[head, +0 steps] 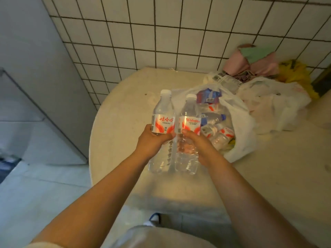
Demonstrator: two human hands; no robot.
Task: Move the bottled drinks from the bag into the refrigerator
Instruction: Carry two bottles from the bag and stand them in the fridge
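Nearest the camera, both forearms reach out over the rounded edge of the pale table (114,126). The left hand (152,140) has its fingers wrapped round the lower label of one water bottle (162,122); the right hand (195,145) has its fingers curled round the body of a second water bottle (188,122). So two bottles are in hand, one each, held side by side and almost touching, caps pointing away from the person and long axes running roughly parallel, tilted up from the table.

Just beyond and right of the right hand lies the open white plastic bag (240,122), with more bottles jumbled inside; at least three show, but the exact count cannot be told. Further right sit another pale plastic bag (268,104), then pink cloth (250,63) and something yellow (295,72) against the tiled wall (161,33).

The grey appliance (44,113) at far left is probably the refrigerator, closed on this side. It lies left of both bottles, so the left hand is nearer to it, and the carry likely swings leftward.
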